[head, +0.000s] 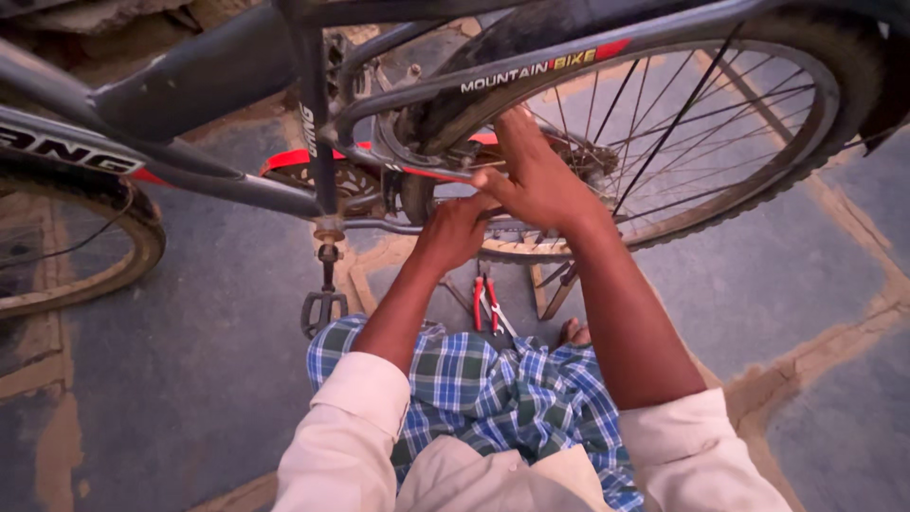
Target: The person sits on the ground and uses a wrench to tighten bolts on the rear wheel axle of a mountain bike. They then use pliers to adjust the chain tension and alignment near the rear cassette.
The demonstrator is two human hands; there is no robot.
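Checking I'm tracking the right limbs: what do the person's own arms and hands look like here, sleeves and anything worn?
Both arms wear pale cream sleeves, pushed up above the elbows, forearms bare. The left hand and right hand are bare: no gloves, watch or rings visible.

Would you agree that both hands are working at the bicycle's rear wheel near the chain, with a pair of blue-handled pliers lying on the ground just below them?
Not quite: the pliers have red handles, not blue, as the head view shows. The rest holds: the left hand and right hand are at the rear wheel near the chain, and the pliers lie on the ground below them.
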